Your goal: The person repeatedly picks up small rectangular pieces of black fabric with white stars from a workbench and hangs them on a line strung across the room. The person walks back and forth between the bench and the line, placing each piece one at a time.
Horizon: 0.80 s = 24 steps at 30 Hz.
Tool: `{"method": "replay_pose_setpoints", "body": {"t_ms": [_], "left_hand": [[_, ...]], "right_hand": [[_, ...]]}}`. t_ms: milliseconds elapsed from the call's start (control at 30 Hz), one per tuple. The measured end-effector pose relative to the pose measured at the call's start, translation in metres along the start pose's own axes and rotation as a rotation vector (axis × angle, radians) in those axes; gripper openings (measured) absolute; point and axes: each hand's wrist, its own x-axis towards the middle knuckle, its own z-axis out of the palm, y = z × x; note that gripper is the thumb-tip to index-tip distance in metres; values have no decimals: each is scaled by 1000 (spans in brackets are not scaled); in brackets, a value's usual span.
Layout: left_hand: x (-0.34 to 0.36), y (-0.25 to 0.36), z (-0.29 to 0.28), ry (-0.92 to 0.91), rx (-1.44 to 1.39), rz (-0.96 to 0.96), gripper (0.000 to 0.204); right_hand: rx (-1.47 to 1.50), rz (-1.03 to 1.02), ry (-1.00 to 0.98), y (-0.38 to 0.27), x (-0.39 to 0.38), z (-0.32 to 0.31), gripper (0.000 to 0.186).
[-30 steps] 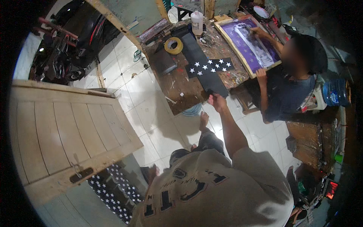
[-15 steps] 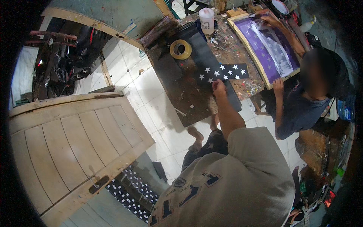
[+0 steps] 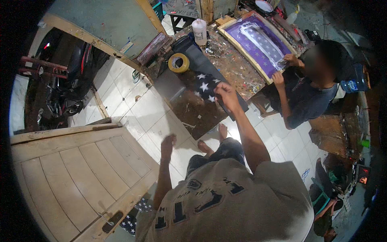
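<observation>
A black star-printed fabric piece [image 3: 204,86] is held by the right hand [image 3: 227,96], its grip pinched narrow on the right edge. The cloth is spread leftward from that grip, over the dark board [image 3: 201,60] on the table [image 3: 197,119]; its long axis is obscured by blur. The left hand [image 3: 168,142] is held farther off, above the tiled floor [image 3: 139,117]; whether anything is gripped there cannot be told. Beyond the cloth, room is limited by a yellow tape roll [image 3: 179,70].

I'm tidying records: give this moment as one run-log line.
right hand: pinching star-printed black piece; left hand: nothing visible in it; co-worker's hands: at framed purple screen
</observation>
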Motion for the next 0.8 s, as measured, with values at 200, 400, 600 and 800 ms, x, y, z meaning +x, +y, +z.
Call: {"method": "replay_pose_setpoints", "body": {"t_ms": [200, 400, 600, 800], "left_hand": [[26, 142, 51, -465, -589, -19, 41], [-2, 146, 50, -564, -651, -17, 25], [-12, 125, 21, -530, -657, 88, 14], [-17, 98, -32, -328, -641, 152, 19]], "right_hand": [[20, 188, -192, -24, -70, 41, 10], [-125, 182, -212, -9, -99, 58, 15], [-159, 188, -231, 13, -115, 75, 5], [-399, 268, -123, 108, -137, 29, 20]]}}
